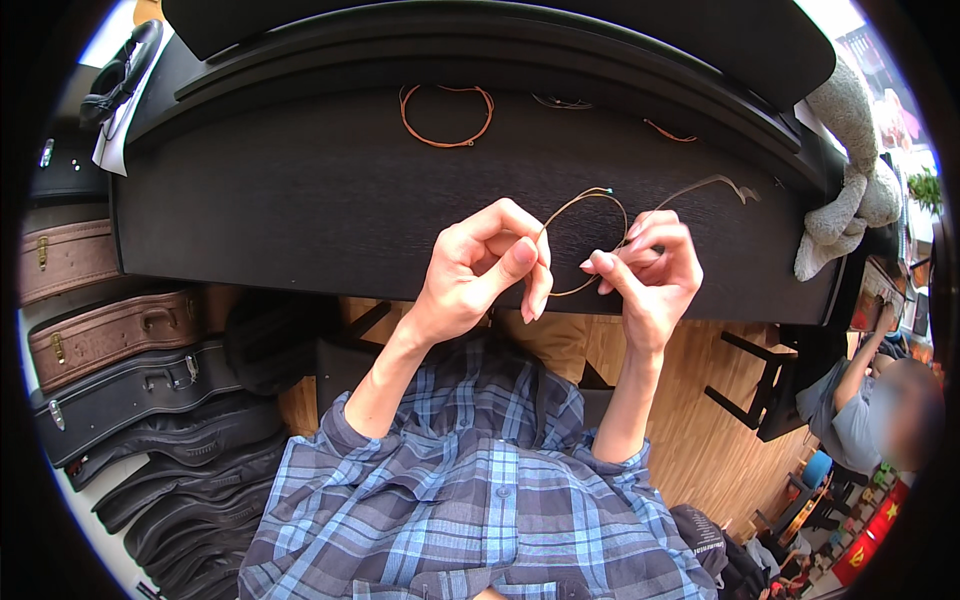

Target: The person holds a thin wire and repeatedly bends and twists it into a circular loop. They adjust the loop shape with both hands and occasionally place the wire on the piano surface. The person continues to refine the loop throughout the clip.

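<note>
Over the dark tabletop I hold a thin brass-coloured guitar string, looped into a ring with a small greenish-blue end at the top. My left hand pinches the ring's left side between thumb and fingers. Opposite it, my right hand has its fingers closed on the ring's right side, and a loose length of string trails from there toward the upper right. Farther back lie an orange coiled string, a thin silvery coil and an orange string piece.
Brown and black instrument cases are stacked at the left. A grey plush toy hangs by the table's right end, and headphones rest at the far left. Another person sits at the right, above a wooden floor.
</note>
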Motion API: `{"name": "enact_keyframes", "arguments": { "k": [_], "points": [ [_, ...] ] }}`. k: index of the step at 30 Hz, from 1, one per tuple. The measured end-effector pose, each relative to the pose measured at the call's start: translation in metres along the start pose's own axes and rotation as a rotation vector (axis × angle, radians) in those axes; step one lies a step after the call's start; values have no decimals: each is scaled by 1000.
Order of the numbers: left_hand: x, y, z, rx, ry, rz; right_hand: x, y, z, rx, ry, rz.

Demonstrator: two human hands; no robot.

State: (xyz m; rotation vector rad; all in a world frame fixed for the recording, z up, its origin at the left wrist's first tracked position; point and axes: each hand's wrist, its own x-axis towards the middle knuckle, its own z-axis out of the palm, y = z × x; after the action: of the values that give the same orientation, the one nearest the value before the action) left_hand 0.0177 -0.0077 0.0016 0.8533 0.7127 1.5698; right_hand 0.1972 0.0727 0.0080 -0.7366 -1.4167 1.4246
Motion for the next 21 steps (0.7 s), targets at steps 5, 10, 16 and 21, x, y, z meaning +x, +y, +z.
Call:
{"name": "enact_keyframes", "arguments": {
  "k": [5,10,16,21],
  "points": [
    [0,-1,0,4,0,18,0,-6,2,81,87,176],
    [0,0,-2,8,-16,14,-1,-3,1,62,20,148],
    [0,0,-1,16,-15,-4,-3,2,0,104,-51,71],
    [0,0,-1,6,-9,-13,-4,1,0,8,-58,57]
  ]
}}
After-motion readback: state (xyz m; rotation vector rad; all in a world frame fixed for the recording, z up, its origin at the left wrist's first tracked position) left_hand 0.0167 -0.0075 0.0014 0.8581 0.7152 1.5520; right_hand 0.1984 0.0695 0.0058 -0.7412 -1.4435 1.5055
